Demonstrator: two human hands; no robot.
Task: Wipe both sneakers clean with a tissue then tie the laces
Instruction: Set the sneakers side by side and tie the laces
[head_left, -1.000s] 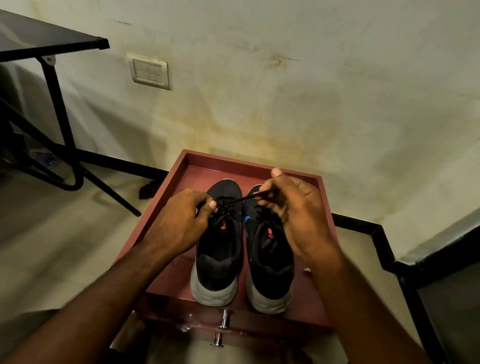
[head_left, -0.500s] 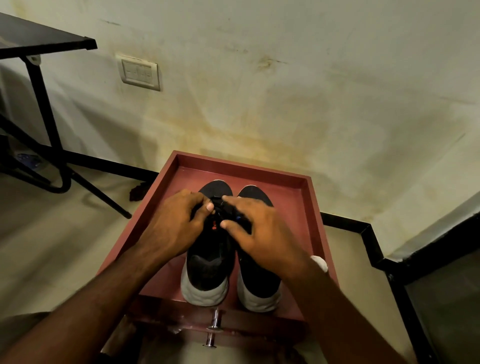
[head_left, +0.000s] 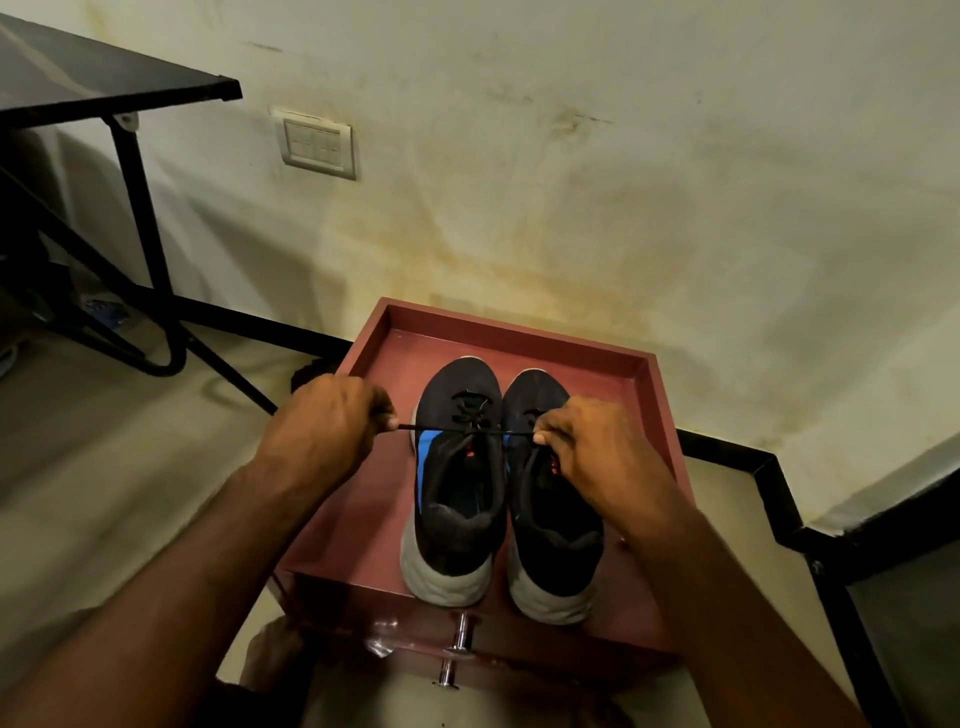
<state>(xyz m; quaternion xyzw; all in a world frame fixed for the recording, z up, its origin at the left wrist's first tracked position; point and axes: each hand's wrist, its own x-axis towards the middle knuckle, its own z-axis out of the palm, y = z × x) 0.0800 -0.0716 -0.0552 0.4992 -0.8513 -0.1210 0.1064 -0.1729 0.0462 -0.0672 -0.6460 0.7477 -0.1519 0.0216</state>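
Looks like a room in a home, plainly furnished and a little worn. Shown by the stained, yellowed wall (head_left: 623, 208) with a switch plate (head_left: 318, 146), a black metal-framed table (head_left: 104, 83) at the left, and a small red drawer unit (head_left: 374, 493) holding sneakers (head_left: 457, 499).

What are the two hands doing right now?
Left hand: pinching one end of the thin black shoelace, pulled taut.
Right hand: pinching the other end, over the black sneakers.
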